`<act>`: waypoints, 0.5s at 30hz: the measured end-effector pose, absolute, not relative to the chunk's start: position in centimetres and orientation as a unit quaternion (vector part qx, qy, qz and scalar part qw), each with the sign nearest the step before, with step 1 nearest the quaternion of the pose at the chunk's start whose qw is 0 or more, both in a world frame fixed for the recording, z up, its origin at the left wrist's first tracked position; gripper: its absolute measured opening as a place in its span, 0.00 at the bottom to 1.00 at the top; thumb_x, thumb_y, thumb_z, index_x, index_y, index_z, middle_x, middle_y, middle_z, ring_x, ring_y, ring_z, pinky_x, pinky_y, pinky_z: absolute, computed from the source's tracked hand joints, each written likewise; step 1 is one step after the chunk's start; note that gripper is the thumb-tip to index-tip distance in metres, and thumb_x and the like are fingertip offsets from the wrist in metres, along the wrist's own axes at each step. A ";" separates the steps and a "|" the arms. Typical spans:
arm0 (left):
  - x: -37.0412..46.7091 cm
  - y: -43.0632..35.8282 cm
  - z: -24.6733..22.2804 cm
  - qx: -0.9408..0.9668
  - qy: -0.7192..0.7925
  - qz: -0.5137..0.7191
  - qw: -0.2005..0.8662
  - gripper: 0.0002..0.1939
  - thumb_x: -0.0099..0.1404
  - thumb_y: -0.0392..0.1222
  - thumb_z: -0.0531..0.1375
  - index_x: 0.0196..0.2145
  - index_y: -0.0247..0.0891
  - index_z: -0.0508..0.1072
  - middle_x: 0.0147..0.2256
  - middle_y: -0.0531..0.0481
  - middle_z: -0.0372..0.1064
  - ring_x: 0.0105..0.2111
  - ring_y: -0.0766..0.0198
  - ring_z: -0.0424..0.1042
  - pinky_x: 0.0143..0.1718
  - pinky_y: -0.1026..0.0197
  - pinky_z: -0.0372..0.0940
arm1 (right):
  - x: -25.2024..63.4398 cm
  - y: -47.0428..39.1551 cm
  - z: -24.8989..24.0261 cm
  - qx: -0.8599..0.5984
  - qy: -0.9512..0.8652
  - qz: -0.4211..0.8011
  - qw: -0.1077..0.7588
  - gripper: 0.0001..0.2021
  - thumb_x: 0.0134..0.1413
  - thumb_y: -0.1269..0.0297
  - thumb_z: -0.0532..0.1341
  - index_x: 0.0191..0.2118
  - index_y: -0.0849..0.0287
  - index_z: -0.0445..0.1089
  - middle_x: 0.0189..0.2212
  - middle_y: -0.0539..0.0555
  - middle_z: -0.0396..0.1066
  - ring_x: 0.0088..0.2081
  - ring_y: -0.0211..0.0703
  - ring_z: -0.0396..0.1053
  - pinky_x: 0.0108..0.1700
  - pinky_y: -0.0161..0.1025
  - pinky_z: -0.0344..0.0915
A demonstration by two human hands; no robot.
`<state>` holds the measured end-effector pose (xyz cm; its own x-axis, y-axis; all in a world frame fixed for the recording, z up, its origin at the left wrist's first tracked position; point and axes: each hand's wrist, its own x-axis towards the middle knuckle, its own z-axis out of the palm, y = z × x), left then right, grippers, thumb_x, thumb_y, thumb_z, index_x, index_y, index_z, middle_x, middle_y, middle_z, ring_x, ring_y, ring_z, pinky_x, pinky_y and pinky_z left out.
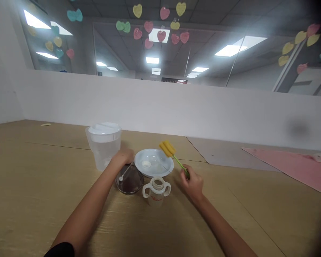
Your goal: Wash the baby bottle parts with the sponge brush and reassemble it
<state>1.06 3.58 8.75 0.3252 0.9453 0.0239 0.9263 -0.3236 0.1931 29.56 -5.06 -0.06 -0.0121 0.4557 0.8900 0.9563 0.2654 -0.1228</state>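
Observation:
My right hand is closed around the green handle of a bottle brush. Its yellow sponge head points up and left, above the right rim of a white bowl. My left hand reaches over a dark round dish, with its fingers curled. At its fingertips is the upper end of a thin whitish straw with a small round tip, slanting over the dish; the grip itself is partly hidden. In front of the bowl stands an uncapped two-handled baby bottle, upright, touched by neither hand.
A clear plastic pitcher with a white lid stands left of the bowl, close behind my left forearm. Inside the bowl lies a small white round piece. A pink sheet covers the table's right side. A white wall borders the back.

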 end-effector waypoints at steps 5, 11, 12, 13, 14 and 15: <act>4.5 3.5 7.6 0.860 0.500 0.092 0.037 0.20 0.63 0.41 0.50 0.51 0.33 0.68 0.51 0.33 0.65 0.51 0.52 0.65 0.50 0.55 0.59 | 29.4 -4.8 -0.2 -0.603 -0.608 -0.221 0.467 0.18 0.56 0.58 0.48 0.36 0.63 0.71 0.14 0.48 0.63 0.16 0.35 0.60 0.22 0.31 0.53; 8.3 4.4 3.9 0.886 0.450 0.099 0.043 0.23 0.61 0.43 0.56 0.54 0.44 0.63 0.56 0.40 0.58 0.54 0.52 0.62 0.52 0.52 0.56 | 29.2 -4.9 -0.2 -0.622 -0.614 -0.187 0.449 0.19 0.56 0.57 0.47 0.37 0.62 0.71 0.15 0.48 0.64 0.18 0.36 0.61 0.24 0.31 0.53; 8.5 4.6 3.5 0.887 0.449 0.100 0.045 0.21 0.60 0.43 0.56 0.52 0.42 0.65 0.53 0.39 0.62 0.51 0.52 0.65 0.51 0.52 0.58 | 29.1 -5.0 -0.3 -0.623 -0.614 -0.186 0.448 0.18 0.56 0.57 0.47 0.37 0.62 0.71 0.15 0.48 0.64 0.18 0.36 0.61 0.24 0.31 0.53; 8.6 4.8 3.3 0.886 0.449 0.103 0.047 0.19 0.59 0.43 0.57 0.49 0.40 0.67 0.49 0.40 0.66 0.49 0.52 0.67 0.49 0.53 0.59 | 29.1 -5.0 -0.3 -0.623 -0.615 -0.185 0.447 0.19 0.56 0.57 0.47 0.37 0.61 0.71 0.16 0.48 0.64 0.18 0.36 0.61 0.24 0.31 0.53; 8.7 5.0 3.2 0.886 0.448 0.108 0.048 0.17 0.58 0.43 0.58 0.46 0.39 0.69 0.46 0.40 0.67 0.46 0.52 0.68 0.48 0.53 0.60 | 29.1 -5.0 -0.2 -0.624 -0.615 -0.184 0.446 0.19 0.56 0.58 0.47 0.37 0.62 0.71 0.15 0.48 0.64 0.18 0.36 0.61 0.24 0.31 0.53; 8.7 5.1 3.2 0.886 0.448 0.114 0.048 0.15 0.57 0.42 0.59 0.43 0.37 0.69 0.43 0.40 0.68 0.45 0.52 0.69 0.47 0.54 0.61 | 29.0 -5.0 -0.2 -0.625 -0.615 -0.183 0.445 0.19 0.56 0.58 0.47 0.37 0.62 0.71 0.15 0.48 0.64 0.18 0.36 0.61 0.24 0.31 0.52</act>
<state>8.65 5.13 3.20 0.5731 0.8038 0.1593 0.7817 -0.5946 0.1881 29.04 -4.96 -0.22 0.1762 0.6058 0.7759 0.9311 0.1532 -0.3311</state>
